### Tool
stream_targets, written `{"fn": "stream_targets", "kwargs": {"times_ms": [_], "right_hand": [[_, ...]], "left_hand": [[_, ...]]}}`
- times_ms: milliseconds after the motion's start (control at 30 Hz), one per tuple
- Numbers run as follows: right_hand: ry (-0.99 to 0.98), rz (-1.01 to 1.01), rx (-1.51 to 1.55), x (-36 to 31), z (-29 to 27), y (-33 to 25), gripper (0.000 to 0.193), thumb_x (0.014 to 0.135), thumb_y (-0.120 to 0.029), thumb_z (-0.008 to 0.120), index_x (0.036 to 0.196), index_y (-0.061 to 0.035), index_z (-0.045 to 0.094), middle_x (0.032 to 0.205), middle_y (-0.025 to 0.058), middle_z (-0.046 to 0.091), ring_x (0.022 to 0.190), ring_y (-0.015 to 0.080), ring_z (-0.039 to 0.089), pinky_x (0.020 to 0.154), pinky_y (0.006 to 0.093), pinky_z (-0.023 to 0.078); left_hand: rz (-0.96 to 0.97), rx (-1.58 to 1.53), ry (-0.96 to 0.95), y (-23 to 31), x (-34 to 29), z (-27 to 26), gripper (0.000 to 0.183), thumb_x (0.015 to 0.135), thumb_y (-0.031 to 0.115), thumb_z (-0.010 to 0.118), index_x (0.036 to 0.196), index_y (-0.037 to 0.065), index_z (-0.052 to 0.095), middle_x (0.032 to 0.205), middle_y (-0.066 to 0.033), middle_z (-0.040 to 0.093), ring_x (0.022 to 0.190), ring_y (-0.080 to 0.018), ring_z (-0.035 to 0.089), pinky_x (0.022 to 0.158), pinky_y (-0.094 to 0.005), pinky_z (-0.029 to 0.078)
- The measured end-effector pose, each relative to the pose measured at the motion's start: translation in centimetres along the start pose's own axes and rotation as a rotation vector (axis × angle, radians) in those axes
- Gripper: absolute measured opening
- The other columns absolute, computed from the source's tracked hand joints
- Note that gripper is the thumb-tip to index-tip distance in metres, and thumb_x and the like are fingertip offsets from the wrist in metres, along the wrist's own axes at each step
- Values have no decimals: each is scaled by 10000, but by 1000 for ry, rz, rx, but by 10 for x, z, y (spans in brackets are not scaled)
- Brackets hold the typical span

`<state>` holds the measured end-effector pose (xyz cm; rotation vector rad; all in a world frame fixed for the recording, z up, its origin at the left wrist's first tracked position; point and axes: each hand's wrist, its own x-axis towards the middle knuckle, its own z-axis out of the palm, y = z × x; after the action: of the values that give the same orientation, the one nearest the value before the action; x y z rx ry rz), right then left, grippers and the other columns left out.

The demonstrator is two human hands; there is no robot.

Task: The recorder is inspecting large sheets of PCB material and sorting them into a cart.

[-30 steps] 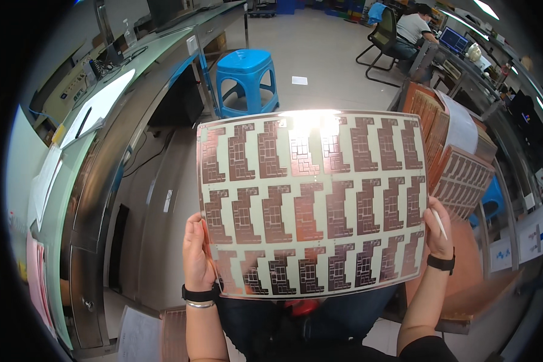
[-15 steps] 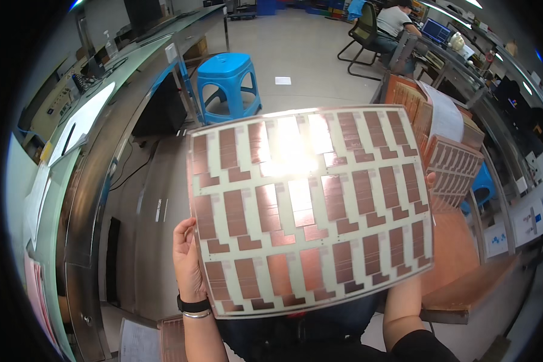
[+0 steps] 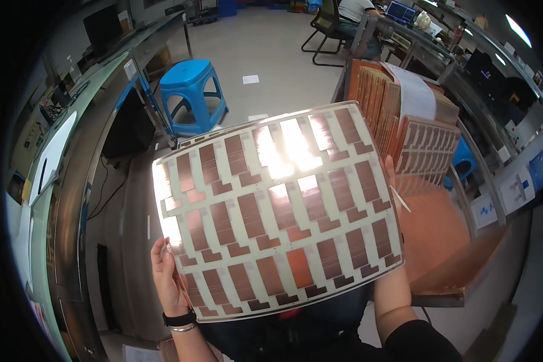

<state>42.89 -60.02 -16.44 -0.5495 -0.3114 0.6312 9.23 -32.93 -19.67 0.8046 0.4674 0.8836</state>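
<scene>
Between my two hands is a large printed circuit board panel (image 3: 277, 241), pale green with rows of copper rectangles, tilted with its left side lower. Glare whitens its upper middle. A thin second edge shows behind its upper left, perhaps another panel. My left hand (image 3: 170, 283) grips the lower left edge, thumb in front, with a black band and a silver bangle on the wrist. Of my right hand (image 3: 390, 171), only fingertips show past the right edge; the rest is behind the panel. A slim white pointed stick (image 3: 400, 199) sticks out just below those fingertips.
Stacked copper-coloured panels (image 3: 374, 99) stand upright at right, a patterned panel (image 3: 425, 148) leaning on them above a copper-coloured surface (image 3: 437, 232). A blue stool (image 3: 190, 90) stands ahead left, beside a long workbench (image 3: 96, 114). A person (image 3: 356, 18) sits at the far desk.
The panel has shifted left in view and tilted, its right side now higher. The background has shifted as well. The white stick and an edge behind the panel now show. Both hands keep their hold.
</scene>
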Motion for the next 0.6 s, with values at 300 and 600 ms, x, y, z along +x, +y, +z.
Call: {"fn": "stream_targets", "kwargs": {"times_ms": [300, 600], "right_hand": [[220, 323, -466, -28, -42, -8, 367, 948, -256, 515, 1244, -41, 482, 1121, 60, 594, 1009, 170, 594, 858, 310, 496], [436, -335, -349, -79, -56, -42, 216, 928, -282, 543, 996, -82, 589, 924, 19, 615, 875, 147, 595, 761, 302, 501]], "left_hand": [[35, 117, -20, 6, 34, 1, 391, 920, 42, 516, 1295, 51, 406, 1212, -128, 527, 1081, -184, 552, 887, -311, 503], [30, 408, -101, 23, 90, 1, 452, 951, 244, 517, 1350, 75, 388, 1178, -87, 558, 967, -143, 580, 820, -256, 481]]}}
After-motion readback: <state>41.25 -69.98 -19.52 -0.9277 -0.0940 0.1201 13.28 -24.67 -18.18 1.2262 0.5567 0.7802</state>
